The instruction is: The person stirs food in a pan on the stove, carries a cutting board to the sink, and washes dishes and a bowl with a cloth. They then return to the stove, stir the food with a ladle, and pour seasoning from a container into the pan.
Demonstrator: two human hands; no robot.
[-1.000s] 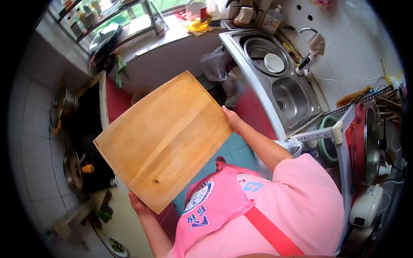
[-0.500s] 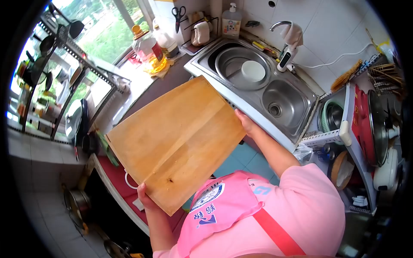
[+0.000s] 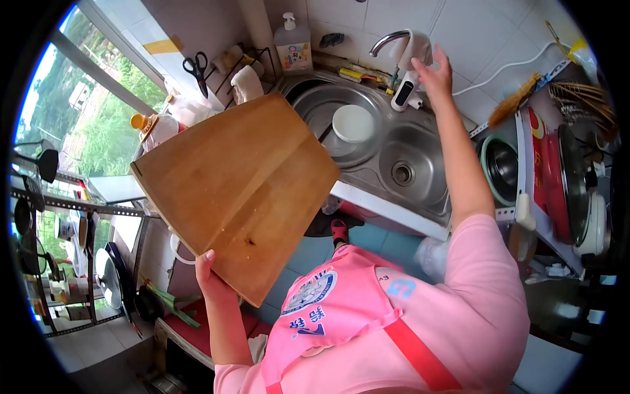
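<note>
A large wooden cutting board [image 3: 243,190] is tilted in front of me, its upper corner overlapping the edge of the sink. My left hand [image 3: 209,272] grips its lower left edge, thumb on the face and the other fingers hidden behind. My right hand [image 3: 435,75] is off the board and raised beside the faucet [image 3: 387,41], fingers apart, near the cloth [image 3: 410,51] hanging on it. Below the faucet is a white device with a dark display [image 3: 405,90]. A white bowl [image 3: 353,123] sits in a metal basin [image 3: 315,105] in the larger sink compartment.
The smaller sink compartment [image 3: 410,164] shows its drain. A soap bottle [image 3: 293,49], black scissors [image 3: 197,71] and an oil bottle [image 3: 156,130] are behind the board. At the right a rack holds a green colander [image 3: 489,164] and a red-rimmed lid [image 3: 569,187]. Pans hang at the left.
My right hand has let go of the board and reached up to the faucet. The view has shifted toward the sink, and my left hand still holds the board, now over the sink's near left side.
</note>
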